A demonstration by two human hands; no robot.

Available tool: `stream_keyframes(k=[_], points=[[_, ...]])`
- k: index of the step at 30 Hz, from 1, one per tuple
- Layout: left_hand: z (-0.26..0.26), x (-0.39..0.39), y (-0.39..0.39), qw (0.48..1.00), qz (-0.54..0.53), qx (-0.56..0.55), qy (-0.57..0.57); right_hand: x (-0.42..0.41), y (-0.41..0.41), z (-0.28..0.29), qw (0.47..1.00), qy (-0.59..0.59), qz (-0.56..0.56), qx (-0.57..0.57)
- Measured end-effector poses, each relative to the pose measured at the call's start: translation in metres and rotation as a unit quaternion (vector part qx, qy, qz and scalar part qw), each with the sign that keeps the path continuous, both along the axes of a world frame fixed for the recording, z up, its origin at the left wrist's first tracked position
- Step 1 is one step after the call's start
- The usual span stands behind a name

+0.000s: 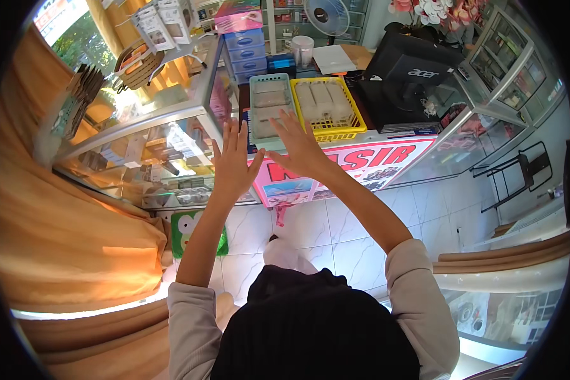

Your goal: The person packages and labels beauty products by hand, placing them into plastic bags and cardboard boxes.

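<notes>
Both my arms reach forward with the palms down. My left hand is spread and holds nothing; it is over the counter front, left of the light green plastic basket. My right hand, also spread and holding nothing, has its fingertips over that basket's near right part; whether they touch it cannot be told. The two thumbs are close together. Flat wrapped packs lie in the green basket. Beside it, a yellow plastic basket holds several similar pale packs.
A black monitor stands right of the baskets. Blue drawers and a clear plastic jar are behind. Glass display cases flank the counter. A folding chair is at right, a green mat on the floor.
</notes>
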State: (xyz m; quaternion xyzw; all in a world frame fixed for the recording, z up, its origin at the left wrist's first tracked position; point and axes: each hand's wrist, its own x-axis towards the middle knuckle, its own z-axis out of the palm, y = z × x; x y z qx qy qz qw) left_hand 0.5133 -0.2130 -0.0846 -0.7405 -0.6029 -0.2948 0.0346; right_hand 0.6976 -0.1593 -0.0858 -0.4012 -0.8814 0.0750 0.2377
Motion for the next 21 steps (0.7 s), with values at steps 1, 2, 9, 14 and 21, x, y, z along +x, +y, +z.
stream_keyframes(k=[1,2,9,14,21], points=[[0.001,-0.006,-0.006,1.0,0.011,0.001,-0.002,-0.008,-0.003,0.002,1.0,0.0,0.016,0.005],[0.003,-0.012,-0.012,1.0,0.025,-0.001,0.007,-0.015,-0.006,0.004,1.0,-0.002,0.026,0.006],[0.013,-0.073,-0.043,0.996,0.08,0.013,0.024,-0.078,-0.028,0.018,0.998,-0.019,0.057,0.006],[0.018,-0.137,-0.063,0.992,0.108,0.0,0.063,-0.138,-0.036,0.03,0.996,-0.025,0.088,0.018],[0.032,-0.241,-0.092,0.99,0.112,0.017,0.079,-0.248,-0.053,0.035,0.994,-0.009,0.096,0.043]])
